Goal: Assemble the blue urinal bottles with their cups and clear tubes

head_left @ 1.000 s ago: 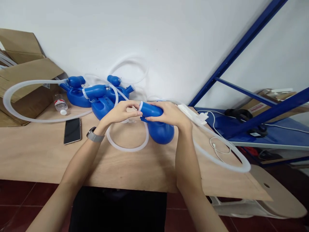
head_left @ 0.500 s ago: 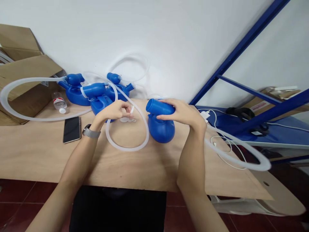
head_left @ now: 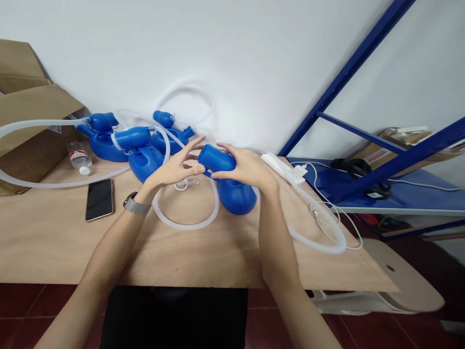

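My right hand (head_left: 241, 165) grips a blue plastic funnel cup (head_left: 214, 159), its wide mouth tilted up to the left. Just below it stands a round blue plastic bottle (head_left: 237, 198), its top partly hidden by the cup and hand. My left hand (head_left: 179, 165) has its fingers spread beside the cup's mouth; whether the fingertips touch the rim I cannot tell. Beneath that hand a small white ring with a tab (head_left: 181, 185) lies on the wooden table (head_left: 174, 257). A translucent hose (head_left: 187, 226) curves across the tabletop in front of the ring.
Several more blue bottles (head_left: 143, 165) with funnel cups and hoses crowd the back left. Nearby are a phone (head_left: 99, 199), a water bottle (head_left: 79, 157) and a cardboard box (head_left: 39, 106). To the right lie a power strip (head_left: 279, 167), white cables and a blue metal shelf (head_left: 381, 191).
The funnel cup has moved left in my right hand, toward my left hand. My left fingers have spread from a pinch, and the white piece in them no longer shows. The view has shifted slightly.
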Tool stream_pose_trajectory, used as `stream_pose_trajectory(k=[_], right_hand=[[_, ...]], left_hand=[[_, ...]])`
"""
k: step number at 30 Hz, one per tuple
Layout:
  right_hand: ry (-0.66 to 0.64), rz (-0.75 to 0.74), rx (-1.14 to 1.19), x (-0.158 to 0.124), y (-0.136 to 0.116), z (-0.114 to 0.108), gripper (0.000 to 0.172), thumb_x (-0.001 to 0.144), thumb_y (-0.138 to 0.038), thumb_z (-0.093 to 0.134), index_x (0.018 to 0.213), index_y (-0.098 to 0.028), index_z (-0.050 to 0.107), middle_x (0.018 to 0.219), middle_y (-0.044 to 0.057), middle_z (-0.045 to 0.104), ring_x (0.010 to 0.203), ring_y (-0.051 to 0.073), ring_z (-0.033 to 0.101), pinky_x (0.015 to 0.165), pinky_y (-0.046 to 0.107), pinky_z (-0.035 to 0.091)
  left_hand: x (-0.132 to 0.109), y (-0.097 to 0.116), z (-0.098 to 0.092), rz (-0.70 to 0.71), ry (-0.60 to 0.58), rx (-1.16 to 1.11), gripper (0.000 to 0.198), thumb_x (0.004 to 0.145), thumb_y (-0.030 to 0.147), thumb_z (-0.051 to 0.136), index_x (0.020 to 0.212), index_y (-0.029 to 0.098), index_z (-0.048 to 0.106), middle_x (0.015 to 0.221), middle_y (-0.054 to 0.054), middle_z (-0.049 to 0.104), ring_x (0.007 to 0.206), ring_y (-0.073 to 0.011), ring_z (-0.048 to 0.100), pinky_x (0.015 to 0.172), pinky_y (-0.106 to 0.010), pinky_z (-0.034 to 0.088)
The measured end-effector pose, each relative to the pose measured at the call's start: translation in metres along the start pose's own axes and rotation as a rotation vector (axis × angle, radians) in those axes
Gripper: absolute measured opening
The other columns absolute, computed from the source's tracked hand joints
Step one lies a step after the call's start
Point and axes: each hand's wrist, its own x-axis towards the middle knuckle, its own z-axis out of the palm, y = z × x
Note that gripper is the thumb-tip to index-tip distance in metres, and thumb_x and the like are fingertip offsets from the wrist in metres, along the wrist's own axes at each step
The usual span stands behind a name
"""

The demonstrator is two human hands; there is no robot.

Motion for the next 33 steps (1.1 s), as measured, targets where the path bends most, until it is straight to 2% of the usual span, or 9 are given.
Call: stream_pose_trajectory(k=[3,6,8,10,13,18,24,30,33], right_hand=[[-0.019,-0.046,0.191,0.009,-0.003,0.019,0.101,0.071,-0.059,0.096,0.157,-0.03,0.051,0.141,0.009,0.073,0.125,0.036,0.072,0.109,0.053,0.057],[0.138,-0.031,0.373,0.015,-0.001,0.026,0.068,0.089,-0.066,0.078,0.142,-0.028,0.06,0.139,0.01,0.072,0.121,0.029,0.073,0.101,0.045,0.061],[0.228,0.011,0.453,0.017,0.001,0.024,0.052,0.1,-0.07,0.061,0.123,-0.024,0.069,0.125,0.01,0.077,0.112,0.026,0.075,0.095,0.04,0.062],[0.24,0.048,0.532,0.018,0.002,0.022,0.052,0.101,-0.071,0.058,0.108,-0.023,0.074,0.109,0.008,0.08,0.102,0.024,0.076,0.09,0.037,0.062],[0.223,0.053,0.584,0.019,0.0,0.023,0.048,0.094,-0.068,0.071,0.103,-0.022,0.078,0.101,0.006,0.082,0.095,0.023,0.077,0.086,0.036,0.062],[0.269,-0.066,0.461,0.019,-0.004,0.028,0.036,0.091,-0.058,0.079,0.092,-0.023,0.084,0.098,0.006,0.082,0.093,0.024,0.076,0.084,0.036,0.063],[0.306,-0.16,0.364,0.011,-0.011,0.027,0.033,0.089,-0.056,0.085,0.101,-0.026,0.084,0.104,0.007,0.079,0.097,0.026,0.076,0.083,0.039,0.067],[0.365,-0.093,0.104,0.014,-0.017,0.036,0.031,0.108,-0.051,0.059,0.107,-0.026,0.078,0.11,0.01,0.076,0.105,0.03,0.073,0.092,0.044,0.065],[0.401,-0.077,0.01,0.017,-0.015,0.039,0.032,0.111,-0.046,0.049,0.109,-0.026,0.074,0.113,0.012,0.075,0.109,0.032,0.071,0.1,0.047,0.06]], left_hand=[[0.001,0.012,0.001,-0.031,0.163,0.062,0.06,0.088,0.051,0.083,0.139,0.025,0.07,0.137,-0.013,0.071,0.104,-0.0277,0.075,0.081,-0.037,0.066],[0.001,0.01,-0.013,-0.036,0.407,0.11,0.049,0.088,0.047,0.081,0.131,0.023,0.072,0.126,-0.01,0.072,0.089,-0.0217,0.073,0.07,-0.032,0.064],[-0.001,0.007,-0.028,-0.001,0.509,0.124,0.047,0.089,0.044,0.079,0.13,0.025,0.072,0.125,-0.009,0.072,0.089,-0.0202,0.072,0.068,-0.03,0.062],[-0.004,0.006,-0.041,0.029,0.532,0.138,0.045,0.088,0.043,0.079,0.13,0.026,0.071,0.125,-0.008,0.072,0.089,-0.0197,0.072,0.069,-0.029,0.062],[-0.008,0.009,-0.051,0.059,0.521,0.174,0.048,0.087,0.045,0.08,0.13,0.026,0.071,0.125,-0.008,0.073,0.092,-0.0214,0.072,0.072,-0.031,0.063],[-0.012,0.021,-0.048,0.097,0.532,0.234,0.05,0.088,0.046,0.081,0.132,0.025,0.072,0.121,-0.008,0.074,0.103,-0.0258,0.073,0.077,-0.033,0.063],[-0.014,0.031,-0.047,0.094,0.576,0.266,0.05,0.087,0.046,0.082,0.132,0.025,0.073,0.131,-0.008,0.074,0.104,-0.0254,0.074,0.074,-0.03,0.062],[-0.017,0.042,-0.038,0.085,0.595,0.317,0.048,0.084,0.045,0.086,0.128,0.027,0.074,0.132,-0.008,0.074,0.115,-0.0293,0.071,0.076,-0.032,0.065],[-0.016,0.042,-0.036,0.071,0.621,0.312,0.047,0.086,0.044,0.085,0.128,0.026,0.074,0.13,-0.008,0.074,0.114,-0.0295,0.072,0.082,-0.035,0.066]])
